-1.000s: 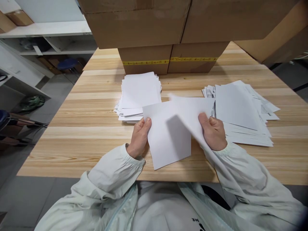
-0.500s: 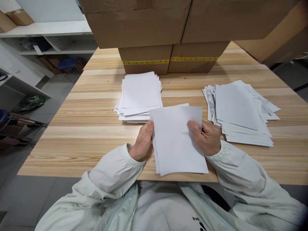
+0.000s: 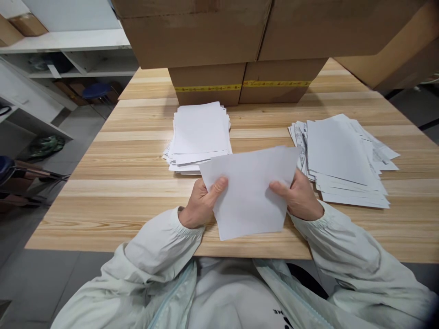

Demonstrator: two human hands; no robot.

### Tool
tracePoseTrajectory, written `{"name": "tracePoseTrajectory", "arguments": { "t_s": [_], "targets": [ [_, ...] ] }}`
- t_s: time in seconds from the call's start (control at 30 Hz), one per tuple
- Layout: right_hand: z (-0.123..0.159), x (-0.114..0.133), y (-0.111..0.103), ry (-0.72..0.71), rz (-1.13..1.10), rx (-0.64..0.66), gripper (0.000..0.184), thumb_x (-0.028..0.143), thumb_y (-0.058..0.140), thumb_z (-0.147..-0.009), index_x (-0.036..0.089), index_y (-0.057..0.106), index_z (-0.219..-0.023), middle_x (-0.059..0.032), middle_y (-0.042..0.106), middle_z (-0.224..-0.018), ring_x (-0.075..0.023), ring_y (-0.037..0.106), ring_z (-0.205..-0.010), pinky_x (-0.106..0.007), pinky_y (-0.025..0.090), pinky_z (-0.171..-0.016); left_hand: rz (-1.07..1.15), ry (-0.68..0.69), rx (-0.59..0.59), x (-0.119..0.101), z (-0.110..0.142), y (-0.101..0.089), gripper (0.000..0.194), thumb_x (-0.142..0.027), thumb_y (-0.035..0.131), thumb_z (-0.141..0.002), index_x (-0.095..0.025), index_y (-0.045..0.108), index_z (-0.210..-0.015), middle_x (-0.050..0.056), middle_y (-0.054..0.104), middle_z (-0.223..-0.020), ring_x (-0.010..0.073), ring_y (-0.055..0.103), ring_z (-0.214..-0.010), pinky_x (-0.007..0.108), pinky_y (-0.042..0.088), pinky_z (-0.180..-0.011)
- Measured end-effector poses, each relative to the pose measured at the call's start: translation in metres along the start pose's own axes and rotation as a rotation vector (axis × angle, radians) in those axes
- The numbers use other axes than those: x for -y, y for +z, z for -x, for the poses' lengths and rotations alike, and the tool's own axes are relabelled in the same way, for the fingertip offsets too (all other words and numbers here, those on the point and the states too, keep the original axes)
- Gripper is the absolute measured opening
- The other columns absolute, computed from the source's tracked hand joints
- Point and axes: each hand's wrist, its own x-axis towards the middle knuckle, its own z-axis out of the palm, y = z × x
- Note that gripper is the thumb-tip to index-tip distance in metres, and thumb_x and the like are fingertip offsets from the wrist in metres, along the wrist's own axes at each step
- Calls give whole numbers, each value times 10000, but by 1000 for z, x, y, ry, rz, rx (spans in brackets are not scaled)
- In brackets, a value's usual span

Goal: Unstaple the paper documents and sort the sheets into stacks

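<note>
Both hands [image 3: 200,205] [image 3: 303,196] grip white paper [image 3: 248,201], shirt [image 3: 228,297] print reading "ME"

Cardboard cartons [image 3: 206,41] are walling off the back; held paper [image 3: 250,201] is fronting the open lane between left paper stack [image 3: 200,130] and right paper stack [image 3: 338,151]; wooden tabletop [image 3: 103,183] is offering room leftward

Plain white across the held rectangular paper sheets [image 3: 250,196]; white over the rectangular paper stack [image 3: 200,130] and the fanned paper pile [image 3: 336,151], with dark print at the edges. Pale-and-tan grain stripes along the wooden table [image 3: 103,183]. Brown on the square-edged cardboard boxes [image 3: 206,41], crossed by patterned yellow tape [image 3: 209,88]. Pale mint on the loose fabric sleeves [image 3: 154,246].
</note>
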Motion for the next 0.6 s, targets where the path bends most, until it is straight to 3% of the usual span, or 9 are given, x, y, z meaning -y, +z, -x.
{"name": "tracePoseTrajectory", "arguments": {
  "t_s": [0.1,0.17,0.3,0.4,0.47,0.6],
  "targets": [
    [10,6,1,90,-55,192,355,432,791,-756,217,684,-1017,-57,764,-947,-213,723,-814,-333,610,-666,-105,120,-8,-15,3,0,363,-519,808,-692,-178,709,-616,15,680,-633,150,596,-581,277,487,-519],
    [19,13,4,64,-50,136,307,377,799,-758,225,699,-1006,-47,768,-974,-219,726,-857,-351,619,-712,-148,209,-15,-25,6,1,319,-479,826,-683,-187,718,-615,9,675,-629,157,599,-589,291,484,-536],
    [26,29,9,-206,-2,-93,175,257,798,-759,274,722,-916,-1,751,-847,-192,689,-739,-331,587,-634,-168,371,-20,-47,13,8,273,-436,872,-629,-201,739,-672,13,674,-670,173,619,-625,313,494,-591],
    [20,39,11,-474,-4,-30,189,149,744,-786,291,723,-910,10,723,-798,-183,664,-731,-340,558,-646,-164,403,61,-55,18,16,229,-389,853,-681,-210,749,-780,34,700,-754,189,654,-688,320,507,-627],
    [16,41,14,-531,28,25,205,111,731,-782,273,714,-906,5,715,-790,-180,665,-735,-339,544,-654,-165,407,95,-53,19,19,196,-371,823,-728,-212,738,-805,38,703,-758,185,655,-691,316,503,-624],
    [16,35,19,-502,59,75,144,140,738,-782,255,691,-854,2,711,-758,-181,668,-705,-334,534,-641,-181,388,68,-41,19,23,195,-373,819,-734,-207,719,-758,29,696,-741,168,640,-687,307,492,-630]
  ]
}}
